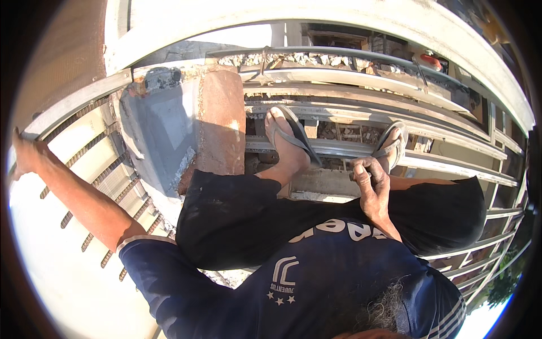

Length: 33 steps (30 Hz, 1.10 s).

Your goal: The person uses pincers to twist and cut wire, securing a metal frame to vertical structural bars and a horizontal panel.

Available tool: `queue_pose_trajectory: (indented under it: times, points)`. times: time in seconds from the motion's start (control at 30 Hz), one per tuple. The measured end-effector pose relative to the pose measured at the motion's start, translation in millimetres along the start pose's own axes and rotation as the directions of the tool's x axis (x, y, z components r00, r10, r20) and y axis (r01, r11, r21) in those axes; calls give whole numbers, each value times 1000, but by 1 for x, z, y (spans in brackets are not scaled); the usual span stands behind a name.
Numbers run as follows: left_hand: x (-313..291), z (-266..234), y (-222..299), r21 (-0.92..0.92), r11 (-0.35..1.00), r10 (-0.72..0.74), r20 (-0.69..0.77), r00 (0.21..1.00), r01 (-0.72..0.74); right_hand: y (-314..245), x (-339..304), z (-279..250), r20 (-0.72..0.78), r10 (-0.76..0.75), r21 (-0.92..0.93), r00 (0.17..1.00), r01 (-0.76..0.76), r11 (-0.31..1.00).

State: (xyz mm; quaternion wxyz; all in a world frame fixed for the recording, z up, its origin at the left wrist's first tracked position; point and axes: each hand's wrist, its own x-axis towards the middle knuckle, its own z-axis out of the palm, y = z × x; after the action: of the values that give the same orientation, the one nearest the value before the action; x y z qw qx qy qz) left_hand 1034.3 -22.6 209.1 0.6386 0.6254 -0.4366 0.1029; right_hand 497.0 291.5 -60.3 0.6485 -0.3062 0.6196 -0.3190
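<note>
At the far left, my left arm is stretched out. My left hand (27,155) holds the outer end of a pale metal beam (84,97), with part of its fingers lost in glare at the picture's rim. In front of my body, my right hand (374,189) is closed, its fingers curled and darkened with dirt. A small dark piece pokes out by its thumb, but its kind cannot be made out. Below that hand my sandalled feet rest on metal rails (344,148), one sandal (296,135) left of the other sandal (393,148).
A grey mortar-covered block (164,127) with a reddish slab (222,121) stands left of my feet. Ribbed steel bars (104,175) stick out beside it. Gaps between the rails show rubble underneath. A metal lattice (480,246) runs along the right, and a wide white beam (316,12) crosses the far side.
</note>
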Motion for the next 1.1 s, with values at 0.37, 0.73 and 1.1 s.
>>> queue_pose_trajectory:
  times: [0.37,0.73,1.1]
  points:
    - [7,-22,-15,310,942,111,65,992,-126,8,-18,2,61,-218,-131,974,224,966]
    - [-60,-13,51,396,918,16,3,1000,-15,-80,-38,5,102,-375,-32,921,380,925]
    - [-49,-9,53,343,938,-39,-37,999,49,-251,-52,-15,277,-563,-428,779,625,654]
